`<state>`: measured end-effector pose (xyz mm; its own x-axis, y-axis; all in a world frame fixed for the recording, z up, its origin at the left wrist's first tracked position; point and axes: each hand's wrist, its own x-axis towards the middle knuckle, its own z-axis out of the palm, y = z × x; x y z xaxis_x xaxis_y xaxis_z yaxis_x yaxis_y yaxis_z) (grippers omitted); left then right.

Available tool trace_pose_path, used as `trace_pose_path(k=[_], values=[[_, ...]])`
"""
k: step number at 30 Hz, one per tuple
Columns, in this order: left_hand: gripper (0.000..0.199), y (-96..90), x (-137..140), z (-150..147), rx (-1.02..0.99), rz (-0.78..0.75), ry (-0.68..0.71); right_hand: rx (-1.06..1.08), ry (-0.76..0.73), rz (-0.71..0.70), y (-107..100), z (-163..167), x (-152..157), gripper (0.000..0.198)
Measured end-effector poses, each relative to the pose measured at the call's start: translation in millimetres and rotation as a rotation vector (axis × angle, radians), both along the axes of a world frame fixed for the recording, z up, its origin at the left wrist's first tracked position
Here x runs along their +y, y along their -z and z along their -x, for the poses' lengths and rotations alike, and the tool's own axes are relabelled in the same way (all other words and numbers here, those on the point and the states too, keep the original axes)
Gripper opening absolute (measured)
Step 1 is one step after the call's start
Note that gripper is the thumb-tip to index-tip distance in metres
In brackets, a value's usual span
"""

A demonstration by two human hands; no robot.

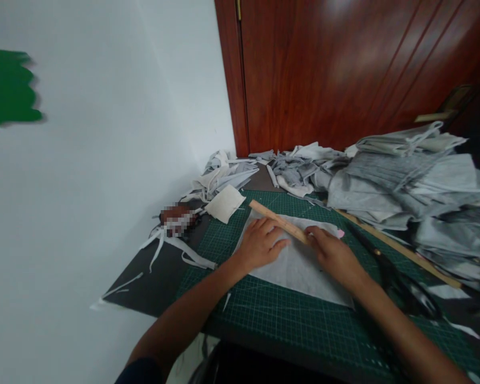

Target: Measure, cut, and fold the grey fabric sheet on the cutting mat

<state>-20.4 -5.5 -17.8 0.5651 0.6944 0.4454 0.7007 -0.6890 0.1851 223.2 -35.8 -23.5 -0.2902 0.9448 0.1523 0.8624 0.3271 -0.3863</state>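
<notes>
Left hand (262, 242) lies with fingers spread on the pale cloth (288, 277), fingertips at the edge of the wooden ruler (282, 220), while the right hand (334, 256) appears to pinch the ruler's near end. The ruler rests slantwise across the cloth on the green mat (272, 320). The step seems to be lining up the ruler, which calls for steady, light pressure. Scissors (380, 256) lie right of the cloth; loose fabric heaps (384, 181) sit behind, in no visible container.

Over at the left edge of the desk (154, 290), a brown bundle (178, 220) blurs into blocks — unidentifiable! The right hand (338, 258) covers one end of the ruler (291, 229) — markings too small to read.
</notes>
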Motion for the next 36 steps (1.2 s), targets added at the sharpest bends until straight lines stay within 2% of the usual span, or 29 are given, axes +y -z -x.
trace_pose_path(k=[2,4,6,9,14,18,20,23,27,31,34,36], values=[[0.039,-3.3,19.5,16.7,-0.077,0.002,-0.095,-0.049,-0.087,0.024,5.2,6.1,-0.8,0.033],[0.038,-0.9,36.5,33.7,-0.068,0.061,-0.074,-0.154,-0.127,0.016,10.4,11.2,-0.7,0.034],[0.043,6.4,46.8,47.9,0.033,0.198,0.006,-0.218,-0.159,-0.012,14.8,15.0,-0.1,0.035],[0.052,18.8,48.9,58.4,0.204,0.301,0.006,-0.221,-0.202,-0.032,18.0,16.7,0.9,0.037],[0.103,19.5,47.8,65.2,0.302,0.355,0.038,-0.286,-0.216,-0.02,10.1,12.9,-0.7,0.032],[0.119,12.7,60.1,85.1,0.291,0.486,0.079,-0.303,-0.275,0.01,-1.8,7.0,-3.9,0.029],[0.111,11.8,66.5,95.0,0.256,0.56,0.048,-0.275,-0.306,0.046,-5.7,4.5,-5.8,0.029],[0.076,12.0,71.3,101.7,0.192,0.642,0.018,-0.275,-0.334,0.077,-9.4,5.9,-11.2,0.028],[0.063,11.1,67.0,98.3,0.181,0.675,-0.03,-0.312,-0.37,0.06,-13.5,18.1,-22.4,0.028],[0.06,9.3,54.2,88.8,0.233,0.54,-0.053,-0.223,-0.467,0.059,-16.3,27.3,-30.8,0.032],[0.055,7.6,41.4,75.7,0.288,0.392,-0.148,-0.148,-0.506,0.094,-14.6,26.0,-32.9,0.026],[0.056,6.9,32.0,63.2,0.318,0.304,-0.216,-0.072,-0.516,0.097,-10.9,22.3,-32.2,0.031]])
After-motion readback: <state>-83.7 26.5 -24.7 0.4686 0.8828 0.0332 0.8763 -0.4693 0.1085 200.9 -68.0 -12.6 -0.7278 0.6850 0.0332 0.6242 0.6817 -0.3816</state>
